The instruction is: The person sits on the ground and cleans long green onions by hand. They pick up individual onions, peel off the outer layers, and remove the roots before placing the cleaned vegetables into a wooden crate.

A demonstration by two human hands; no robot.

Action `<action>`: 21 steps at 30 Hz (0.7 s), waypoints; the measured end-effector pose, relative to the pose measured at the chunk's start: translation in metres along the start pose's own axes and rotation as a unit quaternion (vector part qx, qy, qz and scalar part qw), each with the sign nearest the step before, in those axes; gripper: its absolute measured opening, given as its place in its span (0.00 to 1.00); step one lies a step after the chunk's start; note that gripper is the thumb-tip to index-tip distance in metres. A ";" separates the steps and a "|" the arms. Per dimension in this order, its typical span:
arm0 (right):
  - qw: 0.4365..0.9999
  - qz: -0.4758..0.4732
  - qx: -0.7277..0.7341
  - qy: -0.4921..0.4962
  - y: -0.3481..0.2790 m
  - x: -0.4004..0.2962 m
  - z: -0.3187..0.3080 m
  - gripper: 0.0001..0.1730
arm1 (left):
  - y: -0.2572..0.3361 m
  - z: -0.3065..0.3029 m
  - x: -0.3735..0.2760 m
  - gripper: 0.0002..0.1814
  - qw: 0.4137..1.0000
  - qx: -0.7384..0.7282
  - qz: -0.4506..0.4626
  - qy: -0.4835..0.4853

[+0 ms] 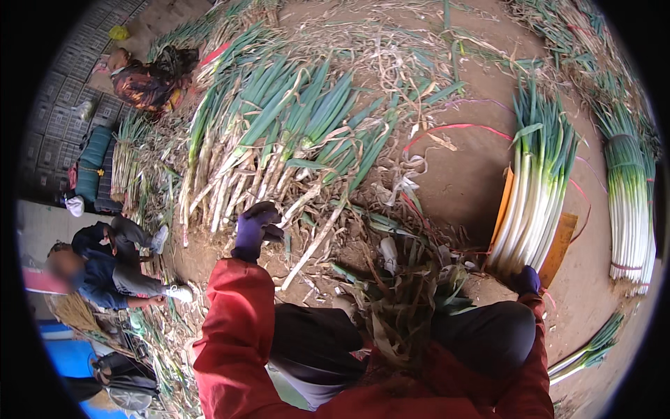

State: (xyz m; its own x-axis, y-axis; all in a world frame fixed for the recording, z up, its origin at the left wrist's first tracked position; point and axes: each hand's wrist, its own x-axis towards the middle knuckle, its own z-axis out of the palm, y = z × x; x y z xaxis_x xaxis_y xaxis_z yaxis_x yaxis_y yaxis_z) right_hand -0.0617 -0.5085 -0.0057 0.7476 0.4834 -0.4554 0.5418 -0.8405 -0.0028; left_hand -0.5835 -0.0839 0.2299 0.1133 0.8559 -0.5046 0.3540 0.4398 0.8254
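Note:
My left hand, in a dark purple glove, is held with its fingers apart near the root ends of a heap of untrimmed long green onions. Nothing shows between those fingers. Far to the right, my gloved right hand is at the root ends of a stack of cleaned green onions. Its fingers are mostly hidden, so I cannot tell whether it grips them. The stack lies between orange-yellow side plates. One untrimmed green onion lies apart on the ground before me.
Tied bundles of cleaned green onions lie at the far right, with a smaller loose group below. Red strapping curves along the dirt floor. Dry leaf waste gathers between my knees. Two people sit at the left.

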 end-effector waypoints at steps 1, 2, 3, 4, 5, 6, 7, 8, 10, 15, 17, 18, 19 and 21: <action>1.000 -0.030 -0.001 0.011 -0.003 -0.004 -0.005 0.27 | -0.014 -0.014 0.012 0.20 0.999 -0.006 -0.041 0.016; 0.997 -0.070 0.003 0.030 -0.023 -0.006 -0.012 0.26 | -0.045 -0.043 0.010 0.16 0.996 0.006 -0.065 0.057; 0.995 -0.083 0.008 0.059 -0.031 -0.018 -0.025 0.25 | -0.071 -0.056 0.022 0.13 0.994 0.017 -0.083 0.069; 0.996 -0.077 0.014 0.051 -0.034 -0.025 -0.037 0.23 | -0.095 -0.058 0.036 0.11 0.987 0.088 -0.098 0.087; 0.997 -0.068 0.017 0.044 -0.033 -0.032 -0.049 0.22 | -0.115 -0.053 0.048 0.09 0.976 0.157 -0.115 0.099; 0.995 -0.079 0.032 0.046 -0.024 -0.037 -0.054 0.20 | -0.116 -0.043 0.053 0.10 0.954 0.258 -0.124 0.089; 0.993 -0.096 0.050 0.047 -0.017 -0.039 -0.058 0.18 | -0.149 -0.056 0.067 0.12 0.950 0.293 -0.044 0.095; 0.992 -0.096 0.064 0.051 -0.002 -0.045 -0.062 0.18 | -0.177 -0.059 0.091 0.15 0.937 0.332 0.046 0.093; 0.993 -0.096 0.050 0.049 0.011 -0.048 -0.068 0.18 | -0.175 -0.046 0.108 0.21 0.896 0.398 0.126 0.151; 0.993 -0.110 -0.003 0.032 0.036 -0.042 -0.082 0.17 | -0.140 -0.060 0.160 0.20 0.858 0.387 0.213 0.263; 0.993 -0.113 -0.024 0.026 0.041 -0.038 -0.088 0.16 | -0.120 -0.075 0.174 0.22 0.789 0.388 0.307 0.363; 0.993 -0.114 -0.032 0.024 0.042 -0.036 -0.091 0.16 | -0.104 -0.089 0.181 0.24 0.774 0.420 0.281 0.382; 0.992 -0.115 -0.041 0.022 0.044 -0.036 -0.095 0.16 | -0.084 -0.105 0.184 0.26 0.759 0.449 0.254 0.397; 0.992 -0.111 -0.054 0.024 0.048 -0.038 -0.101 0.16 | -0.039 -0.129 0.185 0.31 0.727 0.559 0.135 0.376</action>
State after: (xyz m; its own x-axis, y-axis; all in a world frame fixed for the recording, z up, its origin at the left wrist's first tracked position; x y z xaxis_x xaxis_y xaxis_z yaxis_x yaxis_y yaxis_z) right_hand -0.0251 -0.5420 0.1014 0.6208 0.6674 -0.4112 0.7317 -0.6816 -0.0017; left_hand -0.6962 0.0926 0.1364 -0.0708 0.9615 0.2655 0.9937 0.0911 -0.0650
